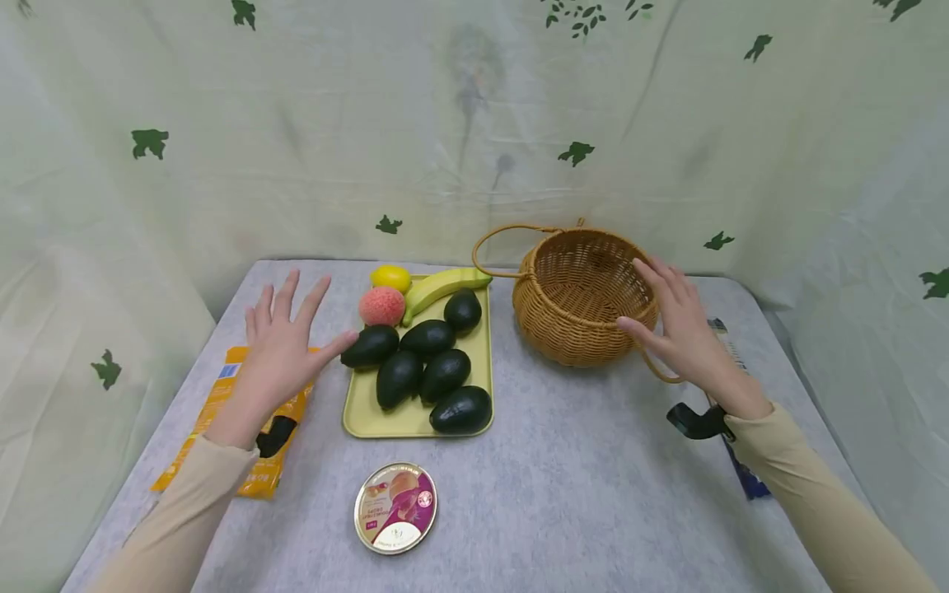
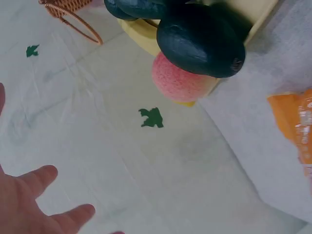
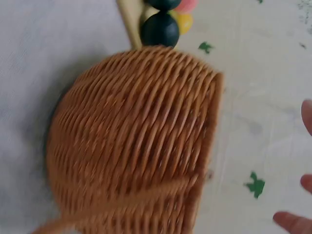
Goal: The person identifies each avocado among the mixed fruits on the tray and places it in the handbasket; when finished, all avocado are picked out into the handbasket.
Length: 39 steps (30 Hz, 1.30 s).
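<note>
My left hand point(image 1: 285, 350) hovers with fingers spread just left of a yellow tray point(image 1: 363, 424), holding nothing. Several dark green avocados point(image 1: 461, 410), a banana point(image 1: 441, 288), a yellow lemon point(image 1: 390, 277) and a pinkish-red peach-like fruit point(image 1: 381, 306) lie on or at the edge of the tray. In the left wrist view an avocado point(image 2: 200, 41) overlaps the pink fruit point(image 2: 178, 80). My right hand point(image 1: 682, 333), fingers extended and apart, is at the right side of a round wicker basket point(image 1: 567, 333); whether it touches the rim is unclear. The right wrist view shows the basket's woven side point(image 3: 131, 141).
An orange packet point(image 1: 259, 482) lies under my left forearm. A round tin point(image 1: 396, 508) with a purple and white lid sits near the front. A dark blue packet point(image 1: 749, 478) is partly hidden by my right arm. A patterned curtain point(image 1: 334, 123) hangs behind the table.
</note>
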Tool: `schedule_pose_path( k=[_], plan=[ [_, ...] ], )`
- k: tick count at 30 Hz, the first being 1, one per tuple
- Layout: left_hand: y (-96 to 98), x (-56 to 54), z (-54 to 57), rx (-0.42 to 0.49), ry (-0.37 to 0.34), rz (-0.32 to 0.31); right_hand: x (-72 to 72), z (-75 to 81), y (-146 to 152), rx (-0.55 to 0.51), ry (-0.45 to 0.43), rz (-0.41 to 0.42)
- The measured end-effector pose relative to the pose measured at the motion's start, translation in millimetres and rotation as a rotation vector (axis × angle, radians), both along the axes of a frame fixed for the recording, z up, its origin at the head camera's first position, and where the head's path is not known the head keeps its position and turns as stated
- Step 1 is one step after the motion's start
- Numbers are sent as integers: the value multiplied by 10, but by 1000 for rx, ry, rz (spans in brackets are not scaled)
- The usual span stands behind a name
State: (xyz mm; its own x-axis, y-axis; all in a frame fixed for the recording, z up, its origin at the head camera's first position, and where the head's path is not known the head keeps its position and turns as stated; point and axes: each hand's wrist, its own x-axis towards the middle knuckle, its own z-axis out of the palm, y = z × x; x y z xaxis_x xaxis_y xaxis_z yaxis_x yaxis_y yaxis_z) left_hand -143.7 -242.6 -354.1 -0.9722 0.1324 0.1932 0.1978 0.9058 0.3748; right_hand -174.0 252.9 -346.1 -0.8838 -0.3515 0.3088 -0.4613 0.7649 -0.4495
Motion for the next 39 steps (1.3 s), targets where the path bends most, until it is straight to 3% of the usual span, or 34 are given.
schedule_pose_path(
  k=[3, 8, 12, 17, 22, 26, 30, 39],
  plan=[
    [-81, 90, -24, 101, -15, -32, -35, 23, -108, -80, -6, 89],
    [-174, 207, -146, 279, -70, -75, -64, 17, -332, -264, -119, 195],
    [-195, 286, -337, 401, -112, -95, -100, -36, -529, -427, -236, 315],
    [-173, 395, -604, 538, -255, -95, -161, -158, -772, -621, -403, 504],
    [-164, 472, -829, 595, -331, -73, -209, -332, -973, -758, -566, 667],
    [-158, 488, -986, 597, -378, -56, -240, -461, -1129, -760, -663, 770],
    [-142, 481, -1120, 538, -413, -37, -273, -557, -1279, -658, -729, 853],
    [-116, 447, -1246, 439, -336, -121, -334, -664, -1499, -424, -836, 935]
  ],
)
